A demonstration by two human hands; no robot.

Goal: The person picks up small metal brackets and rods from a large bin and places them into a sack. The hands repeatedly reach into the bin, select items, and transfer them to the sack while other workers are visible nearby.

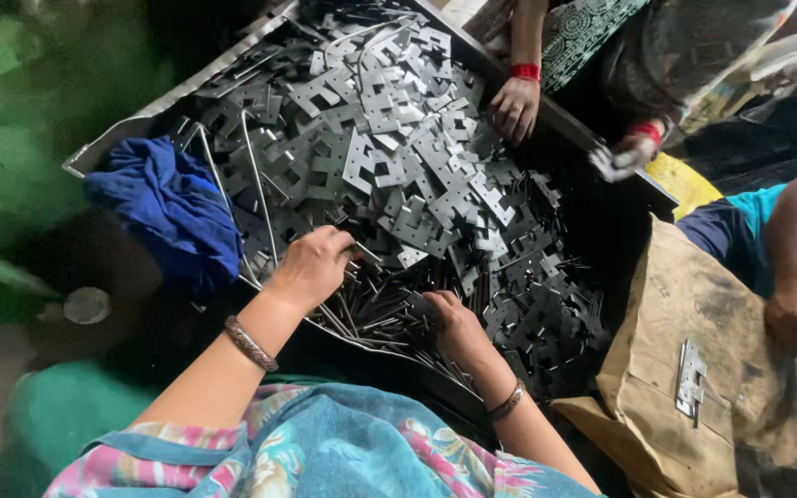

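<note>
Risk: the stamped metal plates (398, 157) look sharp-edged; I'd judge bare fingers raking the heap could get nicked.
Blue cloth (172, 207): at nine o'clock in the tray (108, 143).
Left hand (311, 267): knuckles up, fingers curled, closed on thin rods (362, 314).
Right hand (454, 327): at five o'clock, palm down, fingers buried in rods; grip I cannot tell.
Co-worker's hand (514, 106): at one o'clock, resting on plates.

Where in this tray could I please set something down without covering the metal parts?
Hardly anywhere: cut plates and thin rods fill the tray, and the blue cloth takes its left corner. The brown sack at right lies mostly bare beyond one bracket.
</note>
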